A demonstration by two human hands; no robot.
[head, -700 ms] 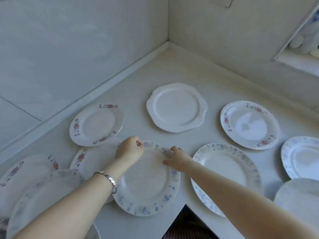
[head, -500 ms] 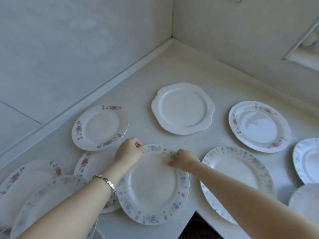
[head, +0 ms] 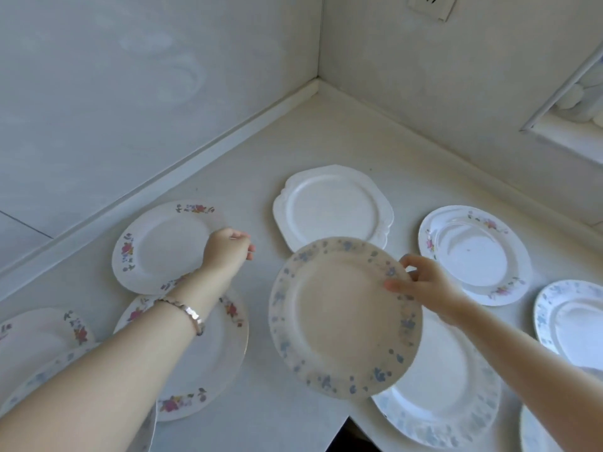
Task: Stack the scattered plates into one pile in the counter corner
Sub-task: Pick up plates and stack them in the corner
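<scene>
What changed: the blue-flowered plate point(head: 346, 316) lay flat on the worktop point(head: 326, 132) a moment ago with both hands on its far edge; now it is up in the air and tipped toward the camera; only one hand has it
Right hand: the right hand point(head: 424, 288) pinches the plate's right edge, thumb on top and fingers point(head: 393, 285) curled under the rim; the arm reaches in from the lower right
Left hand: the left hand point(head: 226, 249) has let go; it hovers over the worktop beside the pink-flowered plate point(head: 156, 246); its fingers are loosely curled and hold nothing; a bracelet point(head: 187, 313) sits on the wrist
What it means: I think the first plate is picked up and on its way; no pile shows in the corner yet
Corner: the bare corner is far back, past the plain white plate point(head: 332, 210)
Other plates: many more lie spread out; another blue-flowered one point(head: 450, 402) sits partly under the lifted plate; another pink-flowered one point(head: 473, 252) is to the right
</scene>
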